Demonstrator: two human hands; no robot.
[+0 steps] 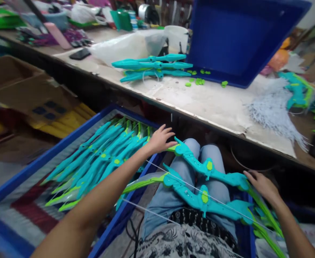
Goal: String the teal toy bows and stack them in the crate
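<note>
Two turquoise and lime-green toy bows lie across my lap: a farther toy bow (pixel 193 163) over my knees and a nearer toy bow (pixel 191 197) closer to my body. White strings run across them. My left hand (pixel 161 139) is open, fingers spread, over the green left limb of the farther bow; whether it touches is unclear. At that bow's right end, my right hand (pixel 263 184) has its fingers closed around the joint of the green limb. To my left, a blue crate (pixel 93 120) holds several more toy bows (pixel 101 154) in overlapping rows.
On the worktable (pixel 200 104) ahead are stacked turquoise bow parts (pixel 152 66), small green pieces (pixel 199 81), a tilted blue bin (pixel 235 39), a phone (pixel 79 54) and a bundle of white strings (pixel 270 102). Cardboard boxes (pixel 20 82) stand at far left.
</note>
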